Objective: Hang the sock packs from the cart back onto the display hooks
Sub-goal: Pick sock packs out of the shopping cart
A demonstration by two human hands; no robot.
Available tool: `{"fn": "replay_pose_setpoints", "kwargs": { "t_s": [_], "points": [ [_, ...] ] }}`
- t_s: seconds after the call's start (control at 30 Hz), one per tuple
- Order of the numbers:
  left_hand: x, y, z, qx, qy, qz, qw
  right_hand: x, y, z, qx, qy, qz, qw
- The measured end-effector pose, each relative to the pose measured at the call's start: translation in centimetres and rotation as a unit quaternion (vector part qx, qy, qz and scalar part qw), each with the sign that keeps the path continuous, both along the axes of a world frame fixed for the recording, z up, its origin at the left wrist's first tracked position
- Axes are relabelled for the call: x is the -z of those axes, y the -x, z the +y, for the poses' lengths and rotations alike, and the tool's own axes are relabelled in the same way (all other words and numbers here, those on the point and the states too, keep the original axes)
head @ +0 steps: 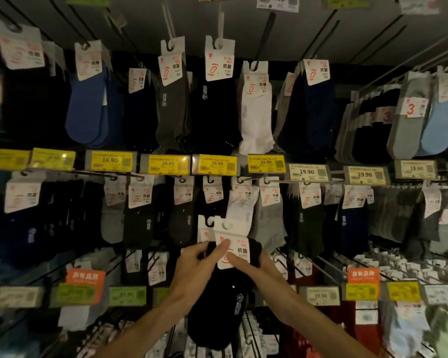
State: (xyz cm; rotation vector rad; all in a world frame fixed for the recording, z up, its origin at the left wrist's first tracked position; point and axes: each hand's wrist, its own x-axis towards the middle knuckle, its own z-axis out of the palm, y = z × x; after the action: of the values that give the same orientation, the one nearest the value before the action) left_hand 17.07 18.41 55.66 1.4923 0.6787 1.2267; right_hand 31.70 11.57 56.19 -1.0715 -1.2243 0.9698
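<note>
**A:** What have my fingers got?

**B:** Your left hand (192,264) has its fingers (221,246) curled against the left edge of a white card (237,245). Your right hand (248,270) pinches the same card from the lower right, fingers (234,259) bent over the print. Both hands are clamped on it.

**A:** And what does the card belong to?

**B:** It heads a black pack (217,303) that hangs down between your wrists. A second card (204,228) pokes up just behind and left of the first. I cannot tell whether you hold one pack or two.

**A:** Where is the pack against the display?

**B:** You hold it in the air in front of the display, just below the middle row of hooks. Its hanging hole (226,225) sits clear of any hook. Right behind it a white pack (239,205) hangs from the middle row. Left of that, a hook (211,180) carries a black one.

**A:** What do the other hooks hold?

**B:** The top row holds stacks of packs: blue (86,112), grey, black, white, navy. Yellow price tags (217,164) marked 16.90 run beneath them, with paler 19.90 ones to your right. The bottom row, on your right, holds red packs (344,319).
</note>
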Motion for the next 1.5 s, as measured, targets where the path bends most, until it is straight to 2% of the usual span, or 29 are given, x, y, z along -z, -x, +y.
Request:
{"fn": "replay_pose_setpoints", "kwargs": {
  "t_s": [0.1, 0.23, 0.43, 0.57, 0.93, 1.03, 1.5],
  "points": [
    [1.2, 1.9, -0.4, -0.022, -0.050, 0.034, 0.998, 1.0, 1.0, -1.3, -0.010, 0.031, 0.029, 0.999],
    [1.8, 5.4, -0.1, -0.035, -0.052, 0.020, 0.998, 2.0, 2.3, -1.9, 0.011, 0.067, 0.043, 0.997],
    [2.9, 9.8, 1.5, -0.042, -0.016, 0.020, 0.999, 1.3, 3.5, -1.8, 0.083, 0.050, 0.092, 0.991],
    [2.6, 10.9, 1.8, -0.031, -0.034, 0.028, 0.999, -0.2, 4.6, -0.9, 0.103, 0.019, 0.095, 0.990],
    [-2.3, 9.5, 2.1, 0.053, -0.077, 0.101, 0.990, -5.4, 5.6, 2.6, 0.110, -0.039, 0.138, 0.984],
    [-3.3, 8.8, 2.1, 0.042, -0.101, 0.112, 0.988, -5.8, 5.3, 3.0, 0.103, -0.064, 0.143, 0.982],
    [-5.8, 6.9, 3.5, 0.004, -0.063, 0.041, 0.997, -8.3, 5.0, 6.5, 0.153, -0.132, 0.111, 0.973]
  ]
}}
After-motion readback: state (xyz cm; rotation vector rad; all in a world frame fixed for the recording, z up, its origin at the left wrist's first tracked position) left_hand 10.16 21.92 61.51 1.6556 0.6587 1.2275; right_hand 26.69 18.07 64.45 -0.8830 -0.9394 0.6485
